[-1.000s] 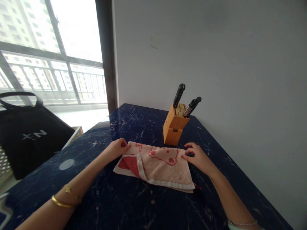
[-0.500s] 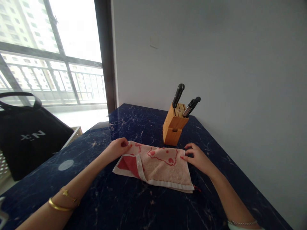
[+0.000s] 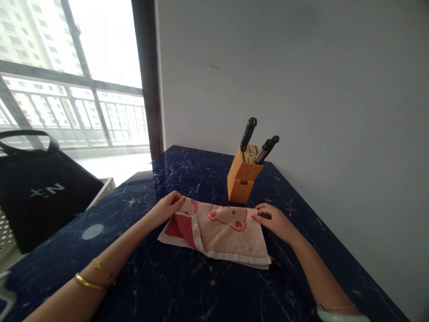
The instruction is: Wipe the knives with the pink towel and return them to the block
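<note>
A pink towel [image 3: 224,232] with a red pattern lies folded on the dark blue marble table [image 3: 161,286]. My left hand [image 3: 166,208] pinches the towel's far left corner, fingers closed on the cloth, and a red flap is turned up there. At the far right corner, my right hand [image 3: 273,219] has its fingers curled onto the towel's edge.
A wooden knife block [image 3: 244,175] with two black-handled knives stands just behind the towel, near the grey wall. A black bag [image 3: 40,188] sits off the table's left side, by the window.
My left hand has lifted the towel's left corner slightly, turning the red flap up further. My right hand has closed more onto the right corner.
</note>
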Demonstrator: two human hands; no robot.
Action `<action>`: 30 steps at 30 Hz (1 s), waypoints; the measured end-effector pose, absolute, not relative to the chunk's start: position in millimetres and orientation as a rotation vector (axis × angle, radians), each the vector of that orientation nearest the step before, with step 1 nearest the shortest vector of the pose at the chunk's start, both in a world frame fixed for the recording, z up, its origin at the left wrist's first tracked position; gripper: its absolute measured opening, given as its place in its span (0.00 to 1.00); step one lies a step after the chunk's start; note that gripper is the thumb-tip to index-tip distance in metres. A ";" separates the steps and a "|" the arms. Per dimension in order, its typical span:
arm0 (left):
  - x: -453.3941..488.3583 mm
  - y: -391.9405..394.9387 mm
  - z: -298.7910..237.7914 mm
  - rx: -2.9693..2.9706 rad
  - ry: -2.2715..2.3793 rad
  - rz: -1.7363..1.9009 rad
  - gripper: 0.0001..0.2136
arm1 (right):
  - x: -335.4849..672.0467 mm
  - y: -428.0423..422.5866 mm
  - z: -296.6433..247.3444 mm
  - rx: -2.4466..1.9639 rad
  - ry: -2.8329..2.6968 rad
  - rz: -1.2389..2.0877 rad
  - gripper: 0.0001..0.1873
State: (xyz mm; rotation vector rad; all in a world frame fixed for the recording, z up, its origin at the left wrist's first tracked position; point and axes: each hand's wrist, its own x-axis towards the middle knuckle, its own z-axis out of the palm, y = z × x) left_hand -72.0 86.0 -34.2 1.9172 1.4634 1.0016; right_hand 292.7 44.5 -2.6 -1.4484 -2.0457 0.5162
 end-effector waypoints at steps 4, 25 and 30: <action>-70.3 80.8 -26.9 1.866 1.509 1.001 0.14 | 297.8 48.7 -11.5 -1.569 -1.968 0.615 0.16; -66.4 85.2 -28.8 1.907 1.731 0.976 0.12 | 309.9 63.7 -37.5 -1.709 -1.781 0.633 0.17; -63.9 83.2 -27.5 1.910 1.733 0.992 0.11 | 309.6 65.3 -39.9 -1.743 -1.743 0.605 0.16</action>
